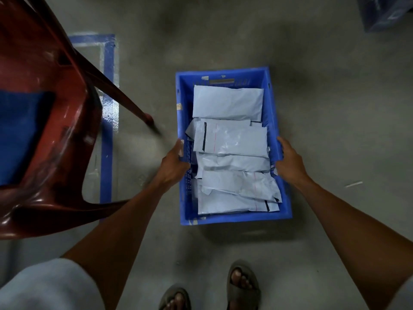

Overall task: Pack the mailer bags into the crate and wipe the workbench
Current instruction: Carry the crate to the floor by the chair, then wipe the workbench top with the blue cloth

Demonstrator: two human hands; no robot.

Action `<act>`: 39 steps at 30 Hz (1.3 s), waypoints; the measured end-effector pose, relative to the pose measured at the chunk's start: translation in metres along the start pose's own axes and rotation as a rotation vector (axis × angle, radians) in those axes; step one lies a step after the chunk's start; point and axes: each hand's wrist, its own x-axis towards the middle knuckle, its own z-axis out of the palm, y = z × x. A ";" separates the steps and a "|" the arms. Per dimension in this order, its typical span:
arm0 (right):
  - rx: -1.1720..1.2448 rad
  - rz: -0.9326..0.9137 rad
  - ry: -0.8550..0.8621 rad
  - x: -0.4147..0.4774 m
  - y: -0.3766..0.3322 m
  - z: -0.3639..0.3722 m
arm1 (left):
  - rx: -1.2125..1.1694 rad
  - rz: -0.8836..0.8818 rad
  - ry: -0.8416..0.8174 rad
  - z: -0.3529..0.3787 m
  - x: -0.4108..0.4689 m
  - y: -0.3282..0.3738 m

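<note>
One red chair (pixel 55 52) beside crate (pixel 234 217)

The crate (pixel 234 218) is blue moulded plastic, fairly matt, with perforated lattice walls and scraps of paper label stuck to its rim. The mailer bags (pixel 228 101) in it are pale grey-white plastic film, creased and wrinkled, the middle one catching a soft sheen. At 9 o'clock the red-brown chair (pixel 55 63) is glossy moulded plastic with bright highlights; the floor (pixel 335 108) is matt, mottled grey concrete, its blue floor marking (pixel 108 63) at 10 o'clock worn and shiny in patches, and the sandals (pixel 243 287) at 6 o'clock look dull and rubbery.
</note>
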 end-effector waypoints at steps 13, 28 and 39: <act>-0.124 -0.172 -0.443 -0.211 -0.243 -0.002 | 0.277 0.062 -0.020 -0.178 -0.206 0.051; -0.574 -0.591 -0.459 -0.179 -0.486 0.214 | 0.398 0.024 0.103 -0.408 -0.121 -0.057; -1.130 -0.801 -0.131 -0.174 -0.476 0.268 | 0.851 0.189 -0.038 -0.403 -0.088 -0.090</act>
